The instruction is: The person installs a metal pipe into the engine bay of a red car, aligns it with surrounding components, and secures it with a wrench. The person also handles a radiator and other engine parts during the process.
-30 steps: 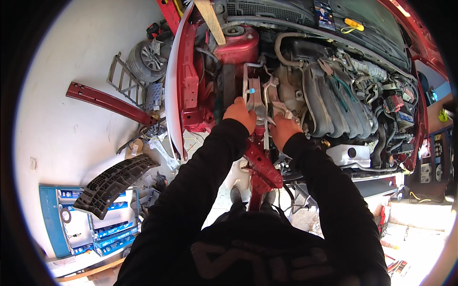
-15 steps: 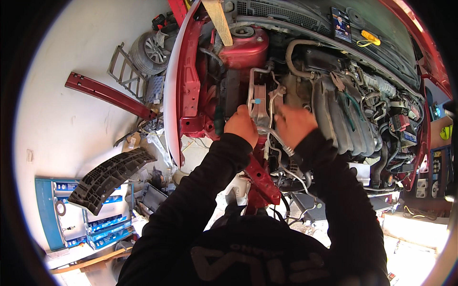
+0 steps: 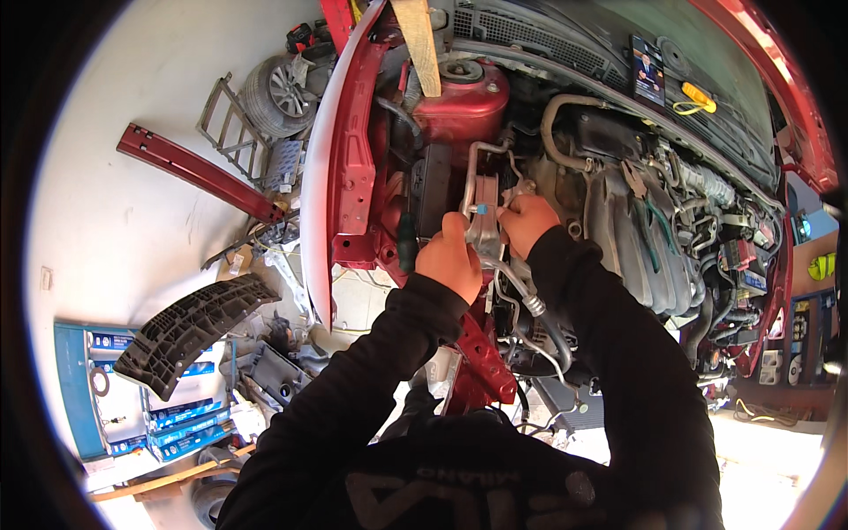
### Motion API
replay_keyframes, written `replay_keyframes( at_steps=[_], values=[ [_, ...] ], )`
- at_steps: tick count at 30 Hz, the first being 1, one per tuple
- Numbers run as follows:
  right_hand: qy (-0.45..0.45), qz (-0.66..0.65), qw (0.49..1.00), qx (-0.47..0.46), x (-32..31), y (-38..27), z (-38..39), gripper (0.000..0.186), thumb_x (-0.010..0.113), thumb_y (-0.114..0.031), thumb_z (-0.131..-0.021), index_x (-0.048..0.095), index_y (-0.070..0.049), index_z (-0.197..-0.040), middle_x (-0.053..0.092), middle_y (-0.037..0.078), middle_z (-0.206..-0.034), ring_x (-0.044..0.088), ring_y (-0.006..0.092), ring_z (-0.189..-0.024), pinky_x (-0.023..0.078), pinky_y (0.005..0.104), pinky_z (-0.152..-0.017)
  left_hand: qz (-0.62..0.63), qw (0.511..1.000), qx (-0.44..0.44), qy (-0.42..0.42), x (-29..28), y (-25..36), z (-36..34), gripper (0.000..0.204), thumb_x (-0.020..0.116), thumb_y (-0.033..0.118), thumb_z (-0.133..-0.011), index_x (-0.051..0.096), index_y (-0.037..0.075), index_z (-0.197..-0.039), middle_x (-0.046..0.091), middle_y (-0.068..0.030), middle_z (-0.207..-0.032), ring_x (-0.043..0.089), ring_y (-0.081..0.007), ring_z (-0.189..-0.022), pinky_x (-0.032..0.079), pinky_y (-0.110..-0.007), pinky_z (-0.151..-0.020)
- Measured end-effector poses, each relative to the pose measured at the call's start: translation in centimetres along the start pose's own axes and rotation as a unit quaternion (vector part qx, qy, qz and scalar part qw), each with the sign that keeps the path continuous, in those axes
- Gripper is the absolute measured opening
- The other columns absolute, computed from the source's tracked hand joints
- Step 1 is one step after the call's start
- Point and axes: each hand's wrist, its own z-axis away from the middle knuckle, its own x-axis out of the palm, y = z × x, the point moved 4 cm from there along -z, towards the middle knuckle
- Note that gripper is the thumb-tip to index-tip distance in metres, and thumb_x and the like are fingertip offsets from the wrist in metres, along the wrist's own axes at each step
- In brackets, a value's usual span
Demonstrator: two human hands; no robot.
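Observation:
Both my hands are in the engine bay of a red car, at its left side. My left hand [image 3: 449, 258] is closed around the lower part of a bent metal pipe [image 3: 471, 172], thumb uppermost. Just left of it stands a dark green handle [image 3: 406, 243], its lower end hidden. My right hand [image 3: 530, 223] has its fingers bent together at a second thin pipe beside a metal fitting [image 3: 523, 187]; the fingertips are partly hidden. Between the hands a small blue clip [image 3: 480, 209] sits on the pipework. A hose with a ribbed metal collar [image 3: 533, 305] runs below them.
Pliers with teal handles [image 3: 654, 231] lie on the grey intake manifold [image 3: 609, 234]. A phone [image 3: 647, 71] and a yellow strapped tool [image 3: 698, 95] rest near the windscreen. A wooden bar [image 3: 417, 49] rises beside the red strut tower [image 3: 459, 110]. Car parts line the left wall.
My right hand has moved left and slightly in, from a blurred position to the pipe fitting. My left hand keeps its hold. The whole view has shifted a little.

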Motion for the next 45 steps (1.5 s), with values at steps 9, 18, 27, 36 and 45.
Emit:
replay_keyframes(
  at_steps=[9,18,27,36,45],
  values=[
    [-0.063,-0.078,0.995,0.030,-0.2,1.3,0.5,0.027,0.065,-0.021,-0.105,0.068,0.004,-0.095,0.071,0.011,-0.074,0.066,0.0195,-0.051,0.051,0.0370,-0.050,0.014,1.000,-0.003,-0.003,-0.2,-0.1,-0.1,0.030,0.066,0.002,-0.092,0.048,0.006,-0.116,0.069,-0.0260,-0.089,0.069,-0.0506,-0.084,0.052,-0.060,-0.072],
    [0.112,0.097,0.966,-0.212,-1.8,1.2,4.4,0.022,0.068,-0.014,-0.098,0.065,0.003,-0.111,0.072,0.019,-0.089,0.072,0.0392,-0.079,0.057,0.0489,-0.073,-0.029,0.997,-0.036,-0.059,0.1,0.3,-0.4,0.046,0.064,0.002,-0.092,0.042,0.005,-0.132,0.068,-0.0314,-0.106,0.069,-0.0541,-0.090,0.056,-0.060,-0.077],
    [0.248,0.129,0.958,-0.067,-0.8,1.7,-16.2,0.038,0.069,-0.021,-0.095,0.061,0.006,-0.120,0.071,0.037,-0.119,0.070,0.0533,-0.113,0.057,0.0554,-0.098,-0.113,0.982,-0.079,-0.131,0.7,0.5,-0.6,0.085,0.066,0.006,-0.091,0.024,-0.007,-0.163,0.067,-0.0368,-0.123,0.072,-0.0517,-0.100,0.062,-0.054,-0.087],
    [0.065,0.532,0.811,-0.237,1.7,8.2,-28.9,0.020,0.062,-0.012,-0.092,0.079,-0.005,-0.096,0.079,0.022,-0.102,0.077,0.0418,-0.096,0.062,0.0528,-0.085,-0.168,0.969,-0.062,-0.172,1.4,0.4,-0.7,0.087,0.066,0.009,-0.092,0.021,-0.013,-0.164,0.065,-0.0337,-0.126,0.076,-0.0453,-0.099,0.064,-0.050,-0.082],
    [0.105,0.395,0.898,-0.164,-0.5,6.2,-26.9,0.037,0.055,-0.029,-0.101,0.079,-0.002,-0.107,0.073,0.033,-0.121,0.071,0.0487,-0.111,0.056,0.0568,-0.099,-0.040,0.993,0.008,-0.109,-0.2,0.8,0.0,0.073,0.067,0.013,-0.095,0.037,-0.010,-0.158,0.070,-0.0277,-0.120,0.074,-0.0441,-0.097,0.062,-0.049,-0.082]
  ],
)
